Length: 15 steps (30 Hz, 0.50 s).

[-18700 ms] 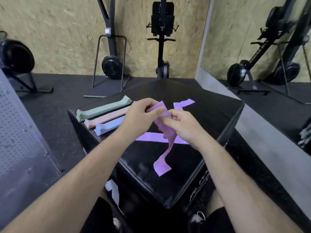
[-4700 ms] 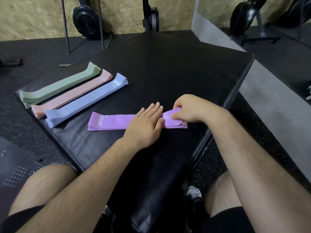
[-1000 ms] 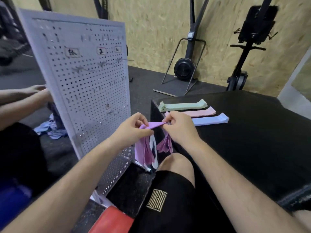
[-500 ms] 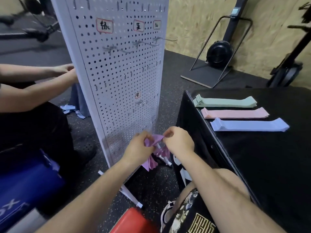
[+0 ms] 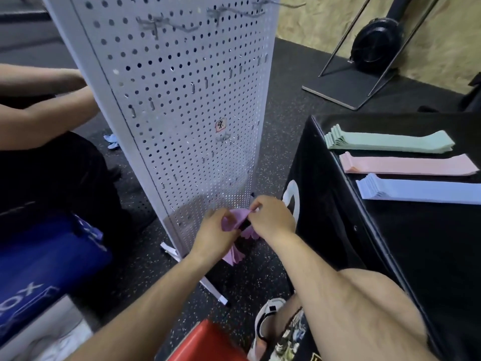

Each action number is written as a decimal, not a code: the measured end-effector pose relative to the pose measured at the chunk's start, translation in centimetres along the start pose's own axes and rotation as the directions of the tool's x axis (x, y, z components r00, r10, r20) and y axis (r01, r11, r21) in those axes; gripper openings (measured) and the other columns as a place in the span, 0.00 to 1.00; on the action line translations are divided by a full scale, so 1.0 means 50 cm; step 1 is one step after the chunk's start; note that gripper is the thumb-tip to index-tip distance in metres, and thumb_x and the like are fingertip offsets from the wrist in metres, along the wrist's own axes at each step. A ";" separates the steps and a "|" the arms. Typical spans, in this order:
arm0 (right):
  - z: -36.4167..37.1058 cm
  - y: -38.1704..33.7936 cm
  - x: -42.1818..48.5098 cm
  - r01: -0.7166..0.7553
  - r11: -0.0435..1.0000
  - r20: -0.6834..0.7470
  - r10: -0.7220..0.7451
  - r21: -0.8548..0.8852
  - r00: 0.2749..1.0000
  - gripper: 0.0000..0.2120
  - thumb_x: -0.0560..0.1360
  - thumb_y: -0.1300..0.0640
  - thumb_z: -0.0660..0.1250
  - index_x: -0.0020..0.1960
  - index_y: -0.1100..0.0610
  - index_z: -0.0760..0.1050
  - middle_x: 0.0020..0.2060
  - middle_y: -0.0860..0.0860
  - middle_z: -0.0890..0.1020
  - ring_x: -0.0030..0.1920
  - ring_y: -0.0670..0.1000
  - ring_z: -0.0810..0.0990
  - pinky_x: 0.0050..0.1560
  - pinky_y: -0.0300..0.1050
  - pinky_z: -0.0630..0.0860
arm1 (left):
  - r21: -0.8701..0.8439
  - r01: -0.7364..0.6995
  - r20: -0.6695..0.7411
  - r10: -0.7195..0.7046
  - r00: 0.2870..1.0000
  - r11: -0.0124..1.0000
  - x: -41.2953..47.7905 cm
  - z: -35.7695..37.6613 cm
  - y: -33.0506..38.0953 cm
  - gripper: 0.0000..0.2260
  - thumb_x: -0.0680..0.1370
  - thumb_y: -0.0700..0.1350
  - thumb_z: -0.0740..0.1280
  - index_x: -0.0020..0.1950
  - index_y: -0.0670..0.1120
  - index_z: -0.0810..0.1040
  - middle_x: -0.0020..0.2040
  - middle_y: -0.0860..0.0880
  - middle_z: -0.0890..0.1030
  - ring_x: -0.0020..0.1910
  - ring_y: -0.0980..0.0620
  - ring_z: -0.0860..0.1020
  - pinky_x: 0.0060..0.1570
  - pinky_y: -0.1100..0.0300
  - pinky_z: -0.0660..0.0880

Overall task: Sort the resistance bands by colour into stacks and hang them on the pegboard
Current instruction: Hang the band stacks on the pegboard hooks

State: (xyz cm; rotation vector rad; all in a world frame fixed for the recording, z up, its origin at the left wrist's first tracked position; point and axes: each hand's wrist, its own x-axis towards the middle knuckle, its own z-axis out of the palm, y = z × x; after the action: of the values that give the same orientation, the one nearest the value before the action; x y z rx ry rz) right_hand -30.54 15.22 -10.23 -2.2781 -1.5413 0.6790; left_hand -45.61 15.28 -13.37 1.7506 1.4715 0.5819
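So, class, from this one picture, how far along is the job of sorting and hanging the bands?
Done: the green stack, pink stack and blue stack lie sorted side by side on the black box. In hand: the left hand and right hand both pinch the purple bands low in front of the pegboard. Left: nothing hangs yet; the visible hooks are bare, so all four colours remain to hang.

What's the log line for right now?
left hand, right hand: pinch purple bands; near: pegboard; on box: green stack, pink stack, blue stack
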 end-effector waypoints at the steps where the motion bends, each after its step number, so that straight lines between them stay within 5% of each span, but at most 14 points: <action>1: 0.002 -0.002 0.003 0.005 1.000 0.000 -0.005 0.015 1.000 0.07 0.78 0.53 0.63 0.42 0.44 0.73 0.46 0.46 0.84 0.46 0.52 0.84 0.50 0.49 0.80 | -0.017 0.010 -0.001 -0.010 1.000 1.000 0.003 -0.001 -0.003 0.09 0.73 0.44 0.71 0.50 0.52 0.75 0.52 0.48 0.76 0.48 0.52 0.77 0.40 0.62 0.72; 7: -0.050 -0.025 -0.005 0.001 0.986 -0.183 0.030 0.166 0.983 0.04 0.75 0.51 0.65 0.47 0.45 0.78 0.44 0.43 0.84 0.47 0.51 0.81 0.43 0.46 0.77 | -0.139 -0.080 -0.113 0.064 0.992 0.987 0.012 -0.025 0.047 0.10 0.74 0.43 0.73 0.48 0.57 0.76 0.52 0.50 0.74 0.45 0.54 0.78 0.43 0.62 0.73; 15: -0.203 -0.099 0.023 0.235 0.934 -0.475 -0.084 0.269 0.876 0.06 0.74 0.52 0.66 0.49 0.46 0.79 0.38 0.46 0.84 0.40 0.51 0.82 0.38 0.45 0.78 | -0.189 -0.283 -0.228 0.238 0.944 0.940 0.081 -0.148 0.206 0.12 0.74 0.43 0.75 0.50 0.57 0.76 0.57 0.51 0.78 0.51 0.56 0.79 0.51 0.64 0.74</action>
State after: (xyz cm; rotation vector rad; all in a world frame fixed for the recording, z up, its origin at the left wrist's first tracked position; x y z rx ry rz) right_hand -28.53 18.24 0.54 -1.8654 -1.2660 0.2844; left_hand -43.88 20.67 -1.29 1.7620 1.2554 1.0494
